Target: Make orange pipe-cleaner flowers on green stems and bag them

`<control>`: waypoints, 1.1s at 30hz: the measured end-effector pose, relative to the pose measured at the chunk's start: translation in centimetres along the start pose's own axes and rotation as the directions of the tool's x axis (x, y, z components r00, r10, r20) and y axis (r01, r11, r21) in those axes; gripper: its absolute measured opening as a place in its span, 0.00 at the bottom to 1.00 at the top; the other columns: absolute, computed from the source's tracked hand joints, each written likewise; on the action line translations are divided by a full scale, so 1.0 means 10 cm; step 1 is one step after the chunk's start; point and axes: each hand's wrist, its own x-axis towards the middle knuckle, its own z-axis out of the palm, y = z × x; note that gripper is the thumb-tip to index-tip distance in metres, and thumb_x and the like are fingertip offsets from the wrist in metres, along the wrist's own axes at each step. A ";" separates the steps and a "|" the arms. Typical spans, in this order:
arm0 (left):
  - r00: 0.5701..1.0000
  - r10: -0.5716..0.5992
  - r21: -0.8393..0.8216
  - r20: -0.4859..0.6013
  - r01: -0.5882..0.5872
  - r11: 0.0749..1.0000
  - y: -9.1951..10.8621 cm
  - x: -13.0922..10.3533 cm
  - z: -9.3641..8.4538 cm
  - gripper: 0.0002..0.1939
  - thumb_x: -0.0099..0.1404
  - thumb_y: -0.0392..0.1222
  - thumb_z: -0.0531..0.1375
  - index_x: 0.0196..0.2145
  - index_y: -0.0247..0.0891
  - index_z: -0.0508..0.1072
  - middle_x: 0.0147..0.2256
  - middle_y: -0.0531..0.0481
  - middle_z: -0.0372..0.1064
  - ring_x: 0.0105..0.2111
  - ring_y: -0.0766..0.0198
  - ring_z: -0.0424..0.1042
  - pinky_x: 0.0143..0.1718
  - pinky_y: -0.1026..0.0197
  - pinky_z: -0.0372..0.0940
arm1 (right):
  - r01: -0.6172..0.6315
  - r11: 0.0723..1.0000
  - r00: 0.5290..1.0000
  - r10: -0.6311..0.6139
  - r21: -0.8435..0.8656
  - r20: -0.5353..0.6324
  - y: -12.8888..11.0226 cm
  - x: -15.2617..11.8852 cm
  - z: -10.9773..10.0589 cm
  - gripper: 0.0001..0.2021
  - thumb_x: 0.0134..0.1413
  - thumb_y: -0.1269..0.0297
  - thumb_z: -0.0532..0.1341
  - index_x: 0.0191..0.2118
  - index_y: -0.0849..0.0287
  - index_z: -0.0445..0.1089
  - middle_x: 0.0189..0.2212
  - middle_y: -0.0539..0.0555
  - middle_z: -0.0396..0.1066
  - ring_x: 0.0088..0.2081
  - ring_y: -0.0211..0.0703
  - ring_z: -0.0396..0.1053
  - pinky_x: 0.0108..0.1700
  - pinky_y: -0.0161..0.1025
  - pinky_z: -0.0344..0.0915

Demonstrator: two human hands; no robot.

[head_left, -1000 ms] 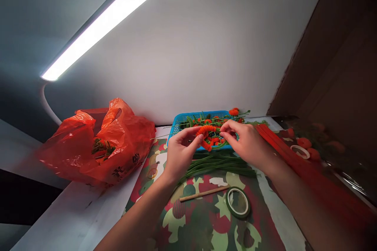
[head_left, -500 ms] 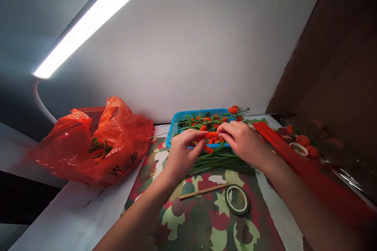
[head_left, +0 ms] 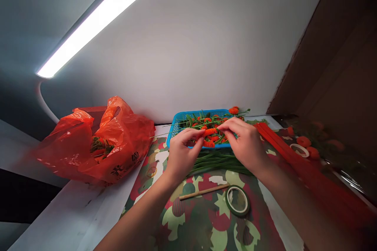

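My left hand (head_left: 186,151) pinches one end of an orange fuzzy piece (head_left: 210,131) that looks like coiled pipe cleaner. At its other end, the thumb and fingertips of my right hand (head_left: 242,139) are closed on it. A second orange coiled stretch (head_left: 208,144) hangs just below, close to my left fingertips; whether the two are joined I cannot tell. Both hands are raised in front of a blue plastic basket (head_left: 173,130) holding orange flower heads and green stems. Under them lies a bundle of green pipe cleaner stems (head_left: 219,162), partly hidden by my hands.
A thin wooden stick (head_left: 203,191) and a roll of green tape (head_left: 246,204) lie on the camouflage-patterned cover (head_left: 206,219). An orange plastic bag (head_left: 132,133) stands left. Long red strips (head_left: 282,153) and a white ring-shaped roll (head_left: 299,150) are right. A lamp (head_left: 103,23) hangs overhead.
My hands have shifted slightly, and the orange piece between them now tilts upward to the right. The lower orange stretch has turned nearer to level. The view has moved a little.
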 end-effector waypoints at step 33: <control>0.995 -0.097 -0.239 0.029 0.101 0.966 0.05 -0.01 0.00 0.06 0.57 0.40 0.64 0.32 0.35 0.77 0.33 0.47 0.74 0.29 0.61 0.76 0.32 0.60 0.72 | -0.066 0.996 0.994 0.061 -0.056 -0.090 -0.15 -0.07 0.05 0.12 0.52 0.78 0.57 0.39 0.55 0.72 0.32 0.52 0.77 0.34 0.44 0.75 0.36 0.39 0.70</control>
